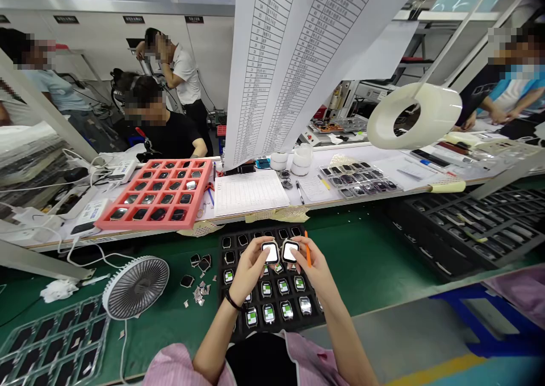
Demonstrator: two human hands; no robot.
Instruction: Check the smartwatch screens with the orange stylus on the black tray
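Two smartwatch bodies with lit white screens are held side by side over a black foam tray (293, 316). My left hand (254, 260) is closed on the left smartwatch (269, 254), its thumb resting on the screen. The right smartwatch (290, 252) is gripped by my right hand (312, 259), thumb likewise on the glass. A thin orange stick (307, 250) is also tucked between the fingers of my right hand. Below, the tray's slots carry several more watches, many showing green and white screens. My forearms hide part of the tray.
A small fan (136, 288) stands left, near loose watch parts (200, 292). A clear tray (55, 340) lies at lower left. The shelf ahead bears a pink foam tray (155, 196) of watches. A tape roll (415, 116) and printed sheets (293, 57) hang above. Co-workers are beyond.
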